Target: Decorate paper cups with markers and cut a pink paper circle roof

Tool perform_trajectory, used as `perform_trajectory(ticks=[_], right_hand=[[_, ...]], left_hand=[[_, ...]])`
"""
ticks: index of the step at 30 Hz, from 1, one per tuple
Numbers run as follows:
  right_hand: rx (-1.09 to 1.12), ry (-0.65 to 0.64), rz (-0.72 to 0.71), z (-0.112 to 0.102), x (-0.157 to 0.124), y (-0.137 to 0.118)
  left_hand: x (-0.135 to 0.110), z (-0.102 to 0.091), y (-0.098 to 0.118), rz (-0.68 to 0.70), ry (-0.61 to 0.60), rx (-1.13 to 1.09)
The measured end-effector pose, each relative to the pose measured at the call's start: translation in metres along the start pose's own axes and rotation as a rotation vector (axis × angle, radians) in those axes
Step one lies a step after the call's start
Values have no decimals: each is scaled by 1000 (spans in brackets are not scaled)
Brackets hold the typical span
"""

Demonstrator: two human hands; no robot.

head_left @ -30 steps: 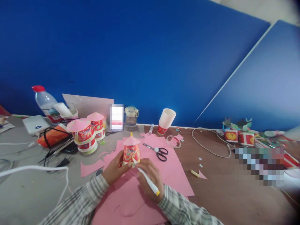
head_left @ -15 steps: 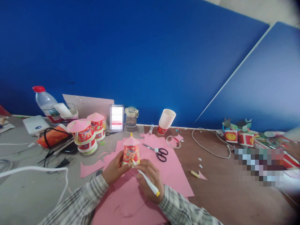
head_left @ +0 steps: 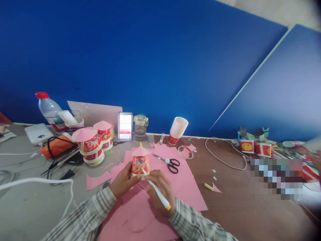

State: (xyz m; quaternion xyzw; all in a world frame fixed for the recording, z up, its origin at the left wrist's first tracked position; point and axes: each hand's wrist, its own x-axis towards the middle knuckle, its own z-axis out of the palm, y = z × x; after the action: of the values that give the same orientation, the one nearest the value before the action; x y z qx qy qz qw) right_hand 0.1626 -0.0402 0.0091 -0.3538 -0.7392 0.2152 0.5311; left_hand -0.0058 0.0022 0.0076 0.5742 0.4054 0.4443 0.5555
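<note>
Upside down in front of me is a red patterned paper cup [head_left: 140, 163] with a pink paper cone on top and a yellow tip above it. My left hand [head_left: 125, 180] is closed around its lower left side, thumb at the rim. A white marker [head_left: 160, 195] with a yellow end sits in my right hand [head_left: 160, 187], its tip at the cup's lower front. Whether the tip touches the cup I cannot tell. Beneath both hands lie pink paper sheets [head_left: 180, 197]. Black-handled scissors [head_left: 170, 163] rest on the paper, right of the cup.
At left stand cup models with pink roofs [head_left: 87, 145], a plastic bottle [head_left: 51, 110] and cables. Along the back are a phone with a lit screen [head_left: 125, 125], a water jar [head_left: 140, 127], and stacked paper cups [head_left: 178, 129]. Another person's blurred hand [head_left: 313, 160] shows far right.
The marker's tip has shifted slightly upward on the cup's front. Both hands keep nearly the same place and grip.
</note>
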Motion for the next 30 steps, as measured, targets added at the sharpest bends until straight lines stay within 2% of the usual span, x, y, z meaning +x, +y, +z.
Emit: perform_trajectory(ticks=[19,25,30], right_hand=[[-48,-42,-69,0,-3,4],[-65,-35,-38,2,0,2],[-86,-37,-48,4,2,3]], left_hand=[[0,-1,-1,9,27,44],[0,0,-1,6,-7,-3],[0,0,0,21,13,41]])
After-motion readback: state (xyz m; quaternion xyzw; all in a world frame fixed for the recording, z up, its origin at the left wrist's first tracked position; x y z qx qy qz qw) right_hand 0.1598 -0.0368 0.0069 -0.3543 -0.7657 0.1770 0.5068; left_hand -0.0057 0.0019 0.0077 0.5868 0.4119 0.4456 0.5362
